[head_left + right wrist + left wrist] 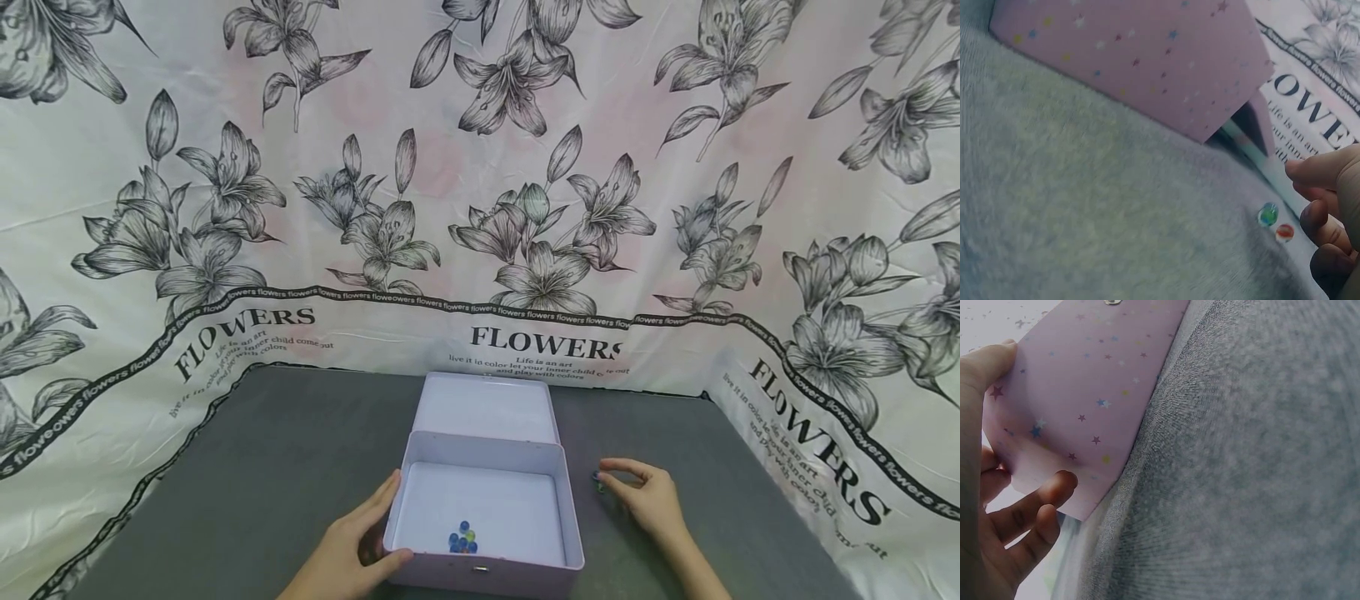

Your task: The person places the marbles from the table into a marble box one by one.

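Observation:
A shallow rectangular tin box with its lid flipped back has a white inside and a pink outside printed with small stars. My left hand grips its front left corner, thumb over the front rim and fingers along the left side. Several blue marbles and a yellow-green one lie inside near the front. To the right of the box, my right hand hovers with thumb and index finger apart, fingers loosely bent. Close by its fingertips, a green-blue marble and a red-orange marble lie on the cloth.
Dark grey cloth covers the table under the box. White fabric with printed lilies and lettering encloses the table at the back and both sides. A metal clasp sits on the box's front wall.

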### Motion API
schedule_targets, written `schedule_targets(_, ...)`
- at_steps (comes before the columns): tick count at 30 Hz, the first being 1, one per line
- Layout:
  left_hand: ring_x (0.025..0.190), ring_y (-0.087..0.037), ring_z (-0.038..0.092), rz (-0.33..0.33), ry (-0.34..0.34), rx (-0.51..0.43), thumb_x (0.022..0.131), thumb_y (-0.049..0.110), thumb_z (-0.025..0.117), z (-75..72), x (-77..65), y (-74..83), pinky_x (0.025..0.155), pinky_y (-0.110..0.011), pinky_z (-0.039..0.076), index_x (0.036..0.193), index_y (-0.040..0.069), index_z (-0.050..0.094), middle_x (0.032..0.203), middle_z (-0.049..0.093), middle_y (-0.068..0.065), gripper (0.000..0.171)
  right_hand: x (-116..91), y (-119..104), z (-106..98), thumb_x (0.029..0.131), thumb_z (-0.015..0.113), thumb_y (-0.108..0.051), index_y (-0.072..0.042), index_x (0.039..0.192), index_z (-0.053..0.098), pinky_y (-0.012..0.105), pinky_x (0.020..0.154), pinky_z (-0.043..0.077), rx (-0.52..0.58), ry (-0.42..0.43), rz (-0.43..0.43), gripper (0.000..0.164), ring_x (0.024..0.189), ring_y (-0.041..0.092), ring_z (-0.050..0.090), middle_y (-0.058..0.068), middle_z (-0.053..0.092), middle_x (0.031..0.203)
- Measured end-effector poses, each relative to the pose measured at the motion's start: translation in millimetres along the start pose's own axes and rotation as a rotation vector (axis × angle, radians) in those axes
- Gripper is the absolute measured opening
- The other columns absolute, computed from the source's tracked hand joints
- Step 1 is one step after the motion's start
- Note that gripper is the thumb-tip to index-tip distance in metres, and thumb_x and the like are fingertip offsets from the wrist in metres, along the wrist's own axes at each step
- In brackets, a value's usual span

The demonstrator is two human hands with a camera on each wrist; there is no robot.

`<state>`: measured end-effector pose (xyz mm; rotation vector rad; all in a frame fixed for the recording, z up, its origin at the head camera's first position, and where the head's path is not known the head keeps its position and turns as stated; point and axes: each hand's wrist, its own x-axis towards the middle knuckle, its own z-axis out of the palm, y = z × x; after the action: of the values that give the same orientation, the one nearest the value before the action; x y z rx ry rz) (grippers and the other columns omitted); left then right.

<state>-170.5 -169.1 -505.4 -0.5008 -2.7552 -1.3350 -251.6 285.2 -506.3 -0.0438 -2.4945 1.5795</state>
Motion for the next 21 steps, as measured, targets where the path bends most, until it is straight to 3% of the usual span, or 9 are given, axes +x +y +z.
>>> schedule_targets(3,0.154,-0.027,0.038,0.002,0.000,0.001,0.091,0.052,0.081,0.0,0.4,-0.3,0.117,-0.051,0.044,0.165,0.015,0.037,0.172,0.032,0.001,0.094,-0.5,5.4,2.1,0.090,0.086,-0.013,-0.002,0.115,0.081,0.023,0.040,0.035,-0.022,0.006,0.001,0.028,0.038,0.006,0.038,-0.001,0.054,0.049)
schedule_targets(6,0.154,-0.027,0.038,0.004,0.000,0.005,0.091,0.052,0.081,-0.1,0.6,-0.1,0.117,-0.052,0.044,0.166,0.016,0.037,0.172,0.032,0.000,0.094,-0.8,11.1,3.7,0.088,0.087,-0.013,-0.003,0.112,0.082,0.022,0.040,0.035,-0.044,0.010,-0.001,0.026,0.039,0.004,0.038,-0.005,0.063,0.059)
schedule_targets(21,0.154,-0.025,0.037,0.003,0.002,-0.010,0.091,0.054,0.081,0.3,-0.3,-1.5,0.118,-0.053,0.042,0.166,0.016,0.036,0.172,0.031,0.000,0.095,-3.8,15.3,11.2,0.083,0.090,-0.008,-0.009,0.102,0.085,0.020,0.041,0.036,-0.157,0.061,-0.106,0.019,0.041,0.000,0.044,0.000,0.078,0.081)
